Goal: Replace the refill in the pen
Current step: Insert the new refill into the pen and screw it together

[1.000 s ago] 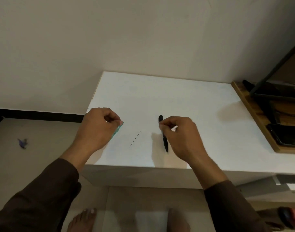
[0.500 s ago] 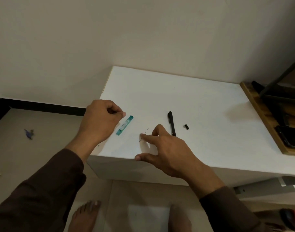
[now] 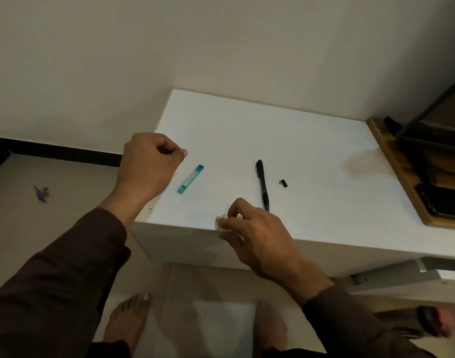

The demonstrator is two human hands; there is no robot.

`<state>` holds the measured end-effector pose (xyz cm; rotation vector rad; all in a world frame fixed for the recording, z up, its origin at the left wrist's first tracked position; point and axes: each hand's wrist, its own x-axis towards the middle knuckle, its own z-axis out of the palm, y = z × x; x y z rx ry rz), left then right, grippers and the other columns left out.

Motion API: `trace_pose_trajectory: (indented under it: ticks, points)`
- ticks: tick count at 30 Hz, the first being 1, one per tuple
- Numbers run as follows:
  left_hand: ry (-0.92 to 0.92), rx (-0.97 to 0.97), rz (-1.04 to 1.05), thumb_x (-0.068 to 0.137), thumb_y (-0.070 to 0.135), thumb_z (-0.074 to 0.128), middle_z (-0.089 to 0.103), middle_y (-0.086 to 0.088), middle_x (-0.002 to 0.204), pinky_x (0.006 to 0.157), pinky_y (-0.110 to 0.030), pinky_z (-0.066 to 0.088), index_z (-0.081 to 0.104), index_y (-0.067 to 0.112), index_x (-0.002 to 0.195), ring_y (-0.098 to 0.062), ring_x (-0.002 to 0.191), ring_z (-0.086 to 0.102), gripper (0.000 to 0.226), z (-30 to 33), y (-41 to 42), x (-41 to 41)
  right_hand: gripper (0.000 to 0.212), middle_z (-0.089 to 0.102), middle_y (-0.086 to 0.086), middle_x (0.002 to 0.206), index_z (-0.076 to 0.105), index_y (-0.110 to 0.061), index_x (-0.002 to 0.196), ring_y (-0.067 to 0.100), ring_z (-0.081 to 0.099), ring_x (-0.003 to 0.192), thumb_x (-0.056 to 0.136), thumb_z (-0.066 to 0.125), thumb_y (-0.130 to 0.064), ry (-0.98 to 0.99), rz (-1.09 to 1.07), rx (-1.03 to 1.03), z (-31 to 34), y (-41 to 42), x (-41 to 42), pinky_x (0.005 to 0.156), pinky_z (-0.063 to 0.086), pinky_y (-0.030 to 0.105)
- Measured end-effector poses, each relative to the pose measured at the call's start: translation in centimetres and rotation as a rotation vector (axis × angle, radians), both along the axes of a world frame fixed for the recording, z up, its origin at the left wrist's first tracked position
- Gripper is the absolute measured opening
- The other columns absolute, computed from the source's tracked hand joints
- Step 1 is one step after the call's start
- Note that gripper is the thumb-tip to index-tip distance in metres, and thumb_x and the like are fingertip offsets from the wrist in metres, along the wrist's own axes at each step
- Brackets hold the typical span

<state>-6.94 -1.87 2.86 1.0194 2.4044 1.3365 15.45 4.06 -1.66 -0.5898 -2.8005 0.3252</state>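
Observation:
A black pen (image 3: 263, 184) lies on the white table (image 3: 311, 164), with its small black cap (image 3: 284, 183) just to its right. A teal refill case (image 3: 190, 179) lies left of the pen. My right hand (image 3: 257, 236) is at the table's front edge and pinches a thin refill lead (image 3: 225, 211) between thumb and fingers. My left hand (image 3: 149, 166) hovers over the table's left edge beside the teal case, fingers curled, holding nothing that I can see.
A wooden tray (image 3: 391, 161) with dark objects and a phone (image 3: 443, 202) sits at the table's right. A wall stands behind the table. My bare feet are on the floor below, with a small purple scrap (image 3: 41, 193) on the floor at left.
My right hand left the pen, moved left to the thin lead and now pinches it. My left hand let go of the teal case, which lies on the table.

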Motion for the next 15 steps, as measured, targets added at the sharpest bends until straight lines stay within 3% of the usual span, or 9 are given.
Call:
trace_pose_trajectory:
  ticks: [5,12,15]
  points:
    - [0.018,0.037,0.03,0.092,0.026,0.073,0.073,-0.003,0.086,0.067,-0.016,0.043,0.077,0.009,0.089,-0.014,0.078,0.067,0.018,0.21,-0.32,0.08,0.01,0.066,0.0,0.096,0.078,-0.019,0.099,0.023,0.06,0.064,0.093,0.074,-0.024,0.073,0.005,-0.023,-0.82,-0.18,0.27,0.055,0.051,0.035]
    - [0.02,0.062,0.039,0.092,0.027,0.072,0.075,-0.005,0.087,0.073,-0.02,0.046,0.077,0.008,0.09,-0.016,0.082,0.069,0.021,0.36,-0.83,-0.05,0.006,0.067,0.0,0.093,0.078,-0.018,0.087,0.021,0.054,0.054,0.092,0.075,-0.017,0.134,0.03,0.028,-0.94,-0.73,0.29,0.05,0.045,0.031]
    - [-0.002,0.069,0.019,0.092,0.03,0.072,0.075,-0.002,0.084,0.072,-0.02,0.05,0.078,0.01,0.088,-0.014,0.077,0.069,0.021,0.45,-0.85,0.08,0.003,0.067,-0.002,0.095,0.079,-0.016,0.089,0.01,0.047,0.051,0.091,0.077,-0.018,0.225,-0.042,-0.103,-0.15,-0.9,-0.02,0.053,0.04,0.024]
